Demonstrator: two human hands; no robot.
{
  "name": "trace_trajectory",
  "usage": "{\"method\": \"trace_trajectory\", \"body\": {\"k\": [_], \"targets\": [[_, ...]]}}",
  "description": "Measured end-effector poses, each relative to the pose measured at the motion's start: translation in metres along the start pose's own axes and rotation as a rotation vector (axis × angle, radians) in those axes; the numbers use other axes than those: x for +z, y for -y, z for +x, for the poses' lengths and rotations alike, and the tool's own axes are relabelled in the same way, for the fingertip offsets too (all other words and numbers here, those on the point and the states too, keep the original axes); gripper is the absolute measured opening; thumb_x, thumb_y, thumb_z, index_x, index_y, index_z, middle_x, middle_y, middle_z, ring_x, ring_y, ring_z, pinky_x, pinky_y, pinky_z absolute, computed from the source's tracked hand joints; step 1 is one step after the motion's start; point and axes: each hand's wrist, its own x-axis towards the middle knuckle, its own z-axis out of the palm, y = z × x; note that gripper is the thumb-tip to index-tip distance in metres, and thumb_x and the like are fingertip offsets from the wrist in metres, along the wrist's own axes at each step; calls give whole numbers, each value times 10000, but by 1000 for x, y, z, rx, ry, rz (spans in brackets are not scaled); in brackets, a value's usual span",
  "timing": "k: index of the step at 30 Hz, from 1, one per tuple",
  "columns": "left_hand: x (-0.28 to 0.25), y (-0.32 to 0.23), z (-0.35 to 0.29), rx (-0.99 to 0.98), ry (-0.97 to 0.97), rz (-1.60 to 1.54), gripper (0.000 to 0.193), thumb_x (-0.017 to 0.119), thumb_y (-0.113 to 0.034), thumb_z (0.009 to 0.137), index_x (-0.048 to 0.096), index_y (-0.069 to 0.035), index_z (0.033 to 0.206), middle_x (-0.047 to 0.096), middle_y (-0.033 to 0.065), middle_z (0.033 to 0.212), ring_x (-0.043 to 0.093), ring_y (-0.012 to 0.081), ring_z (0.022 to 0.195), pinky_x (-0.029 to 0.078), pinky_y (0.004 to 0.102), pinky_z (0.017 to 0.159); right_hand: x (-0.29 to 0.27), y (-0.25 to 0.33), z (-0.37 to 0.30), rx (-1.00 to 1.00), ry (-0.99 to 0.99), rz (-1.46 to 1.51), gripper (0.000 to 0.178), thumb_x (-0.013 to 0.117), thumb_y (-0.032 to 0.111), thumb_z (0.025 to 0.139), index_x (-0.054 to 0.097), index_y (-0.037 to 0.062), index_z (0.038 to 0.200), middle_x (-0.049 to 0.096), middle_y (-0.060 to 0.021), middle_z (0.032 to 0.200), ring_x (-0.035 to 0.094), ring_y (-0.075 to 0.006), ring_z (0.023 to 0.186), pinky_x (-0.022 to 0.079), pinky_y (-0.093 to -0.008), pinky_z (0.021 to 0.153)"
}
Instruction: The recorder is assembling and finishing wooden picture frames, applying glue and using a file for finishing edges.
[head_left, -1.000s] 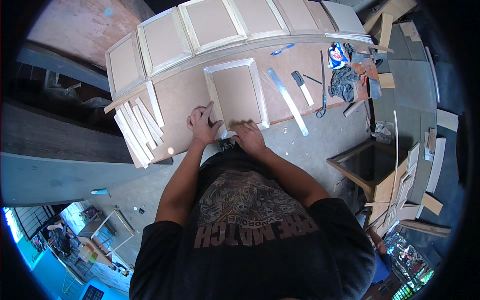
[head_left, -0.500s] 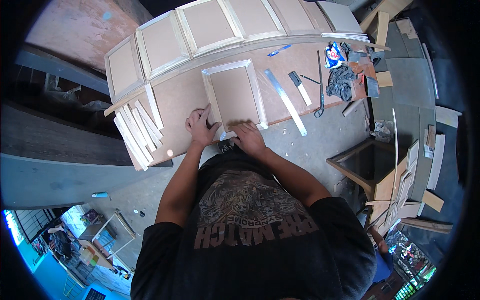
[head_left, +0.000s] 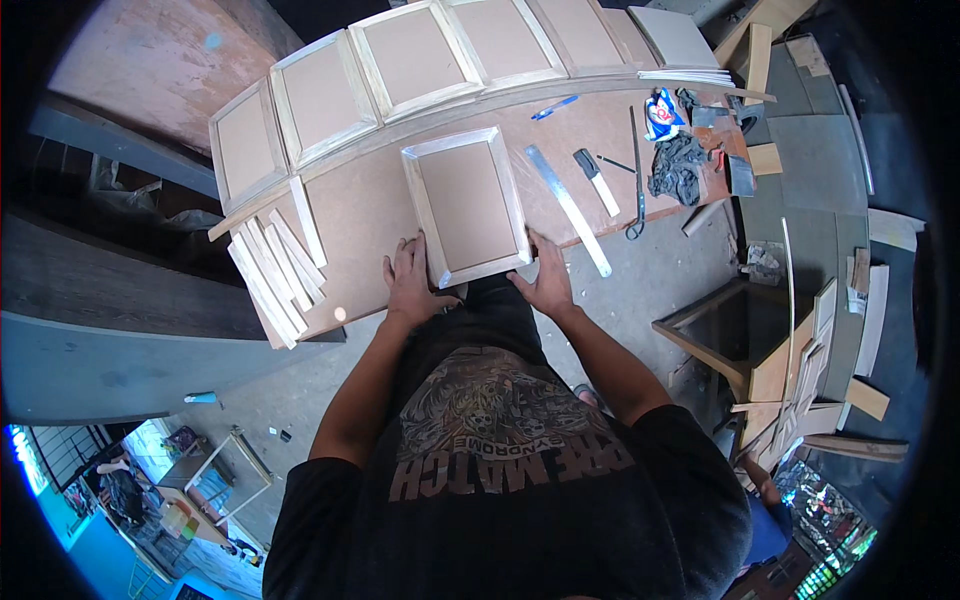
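Note:
A small framed panel [head_left: 465,262], with pale wooden strips around a brown board, lies on the near part of the workbench, its near edge at the bench edge by my body. My left hand [head_left: 408,285] holds its near left corner, fingers along the left side and thumb near the bottom. At the near right corner my right hand [head_left: 548,282] grips it too, fingers by the right side and thumb at the lower edge. Right of the panel lie a metal ruler [head_left: 570,208] and a black-and-white marker [head_left: 597,182].
Several similar framed panels [head_left: 415,60] line the far side behind a long wooden strip. Loose wood strips [head_left: 270,265] lie left on the bench [head_left: 365,210]. A blue pen [head_left: 555,107], a handsaw-like tool [head_left: 638,170], a black plastic bag [head_left: 678,168] and a blue-white packet [head_left: 662,115] sit right.
My right hand has moved right, from the panel's near edge to its near right corner. The left hand has shifted slightly down, and the near strip of the panel now shows fully.

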Motion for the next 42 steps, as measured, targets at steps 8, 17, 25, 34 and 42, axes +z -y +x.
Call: {"method": "trace_trajectory", "body": {"k": [8, 17, 25, 34, 42], "targets": [[4, 5, -3, 36, -46, -50, 1368, 954, -312, 553, 109, -94, 1608, 301, 199, 1544, 240, 362, 1487, 149, 605, 1189, 7, 5, 1, 45, 21, 77, 956, 854, 196, 724, 337, -2, 1504, 533, -237, 1319, 512, -409, 1224, 401, -447, 1089], [8, 11, 2, 87, -162, -375, 1180, 928, -212, 634, 235, -15, 1569, 459, 232, 1451, 428, 372, 1381, 300, 428, 1184, 12, 1, 2, 63, -104, 327, 875, 801, 166, 806, 324, -26, 1514, 586, -203, 1235, 587, -299, 1132, 469, -385, 1000], [43, 36, 19, 106, -195, -858, 826, 731, -21, 857, 262, 62, 1532, 473, 167, 1452, 440, 253, 1366, 351, 354, 1148, 43, -30, 8, 140, -263, 914, 653, 655, 12, 913, 352, -30, 1490, 645, -124, 1130, 629, -145, 945, 516, -285, 871], [35, 36, 26, -346, -113, -1291, 498, 562, 11, 975, 430, 37, 1454, 616, 74, 1245, 593, 150, 1097, 486, 280, 970, 36, -29, 8, 543, -222, 905, 635, 644, -67, 891, 384, 3, 1467, 701, -129, 1096, 657, -150, 947, 530, -278, 864], [38, 45, 35, -308, -59, -1221, 269, 509, 7, 1002, 669, 21, 1218, 731, 77, 1074, 670, 135, 957, 507, 274, 930, 31, -32, 9, 618, -163, 996, 630, 664, -102, 874, 405, 21, 1436, 707, -120, 1077, 660, -163, 969, 535, -294, 891]]}}
